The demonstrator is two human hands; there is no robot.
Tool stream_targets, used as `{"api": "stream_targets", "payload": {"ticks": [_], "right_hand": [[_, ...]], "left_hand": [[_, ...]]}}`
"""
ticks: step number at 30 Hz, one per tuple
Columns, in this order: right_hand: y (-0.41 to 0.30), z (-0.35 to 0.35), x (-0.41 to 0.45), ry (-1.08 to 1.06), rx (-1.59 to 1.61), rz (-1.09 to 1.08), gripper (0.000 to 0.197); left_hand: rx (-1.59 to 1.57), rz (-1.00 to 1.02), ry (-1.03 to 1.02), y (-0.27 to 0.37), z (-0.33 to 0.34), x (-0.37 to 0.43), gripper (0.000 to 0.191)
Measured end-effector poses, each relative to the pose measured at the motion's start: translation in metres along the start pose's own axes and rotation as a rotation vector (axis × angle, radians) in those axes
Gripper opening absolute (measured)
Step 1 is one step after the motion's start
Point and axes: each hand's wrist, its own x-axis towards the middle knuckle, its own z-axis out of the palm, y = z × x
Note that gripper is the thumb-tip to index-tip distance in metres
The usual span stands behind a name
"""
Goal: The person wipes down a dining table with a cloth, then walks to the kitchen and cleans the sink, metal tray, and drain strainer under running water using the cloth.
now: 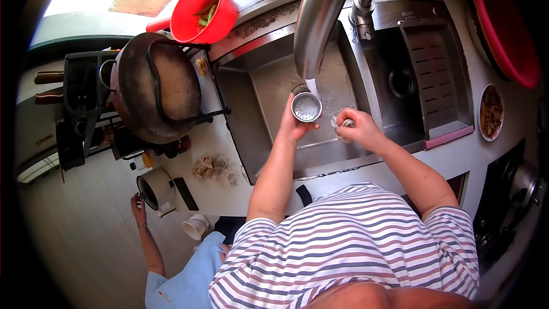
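Note:
Over the left basin of the steel sink (279, 68), my left hand (293, 121) grips a small round metal cup (306, 107) from its left side. Its mouth faces up toward me, and the inside looks wet and bubbly. Water (311, 87) streams from the steel faucet (312, 47) just behind the cup's rim. To the right of the cup, apart from it, my right hand (360, 126) is closed on a crumpled whitish cloth (343, 128). Most of the cloth is hidden inside the fingers.
A red dipper (206, 13) with green vegetables stands behind a large dark wok (158, 88) on the left. A knife block (81, 94) is beyond. Another person's hand (138, 206) touches a cream-coloured appliance (156, 191). A bowl of food (491, 112) and pink basin (506, 34) are at right.

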Motion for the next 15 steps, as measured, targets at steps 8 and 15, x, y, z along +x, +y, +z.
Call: {"api": "stream_targets", "payload": {"ticks": [8,15], "right_hand": [[-0.031,0.026,0.0,-0.038,-0.701,-0.662,0.03],[-0.013,0.005,0.036,0.147,-0.872,-0.603,0.019]], "left_hand": [[-0.021,0.059,-0.052,0.008,-0.015,-0.018,0.06],[0.056,0.049,0.065,-0.006,0.006,-0.015,0.048]]}}
